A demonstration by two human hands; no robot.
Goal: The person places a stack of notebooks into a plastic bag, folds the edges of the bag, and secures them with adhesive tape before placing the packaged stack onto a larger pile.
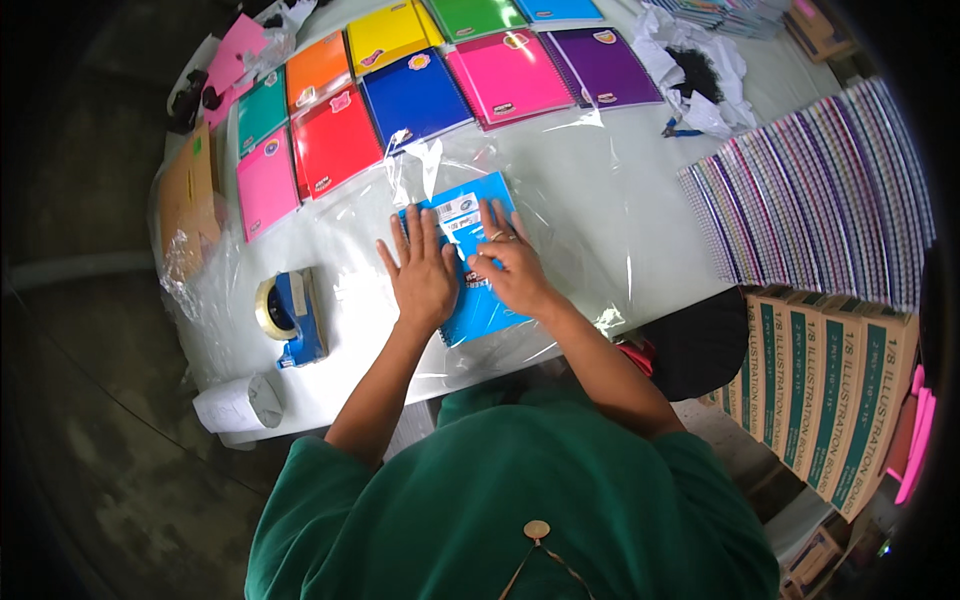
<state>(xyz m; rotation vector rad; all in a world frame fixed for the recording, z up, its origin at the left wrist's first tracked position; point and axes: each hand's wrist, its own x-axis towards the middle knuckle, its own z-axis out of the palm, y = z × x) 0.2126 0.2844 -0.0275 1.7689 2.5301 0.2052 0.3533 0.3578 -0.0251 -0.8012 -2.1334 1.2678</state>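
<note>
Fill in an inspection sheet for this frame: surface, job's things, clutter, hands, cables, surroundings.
Surface: white table, partly covered by clear plastic film.
Job's things: light blue spiral notebook lying flat on the film.
Clutter: rows of coloured notebooks; blue tape dispenser; white paper roll; crumpled white wrapping.
Hands: left hand and right hand pressed flat, fingers spread, on the notebook.
Cables: nothing seen.
Surroundings: fanned stack of striped sheets; cardboard boxes; dark floor.
</note>
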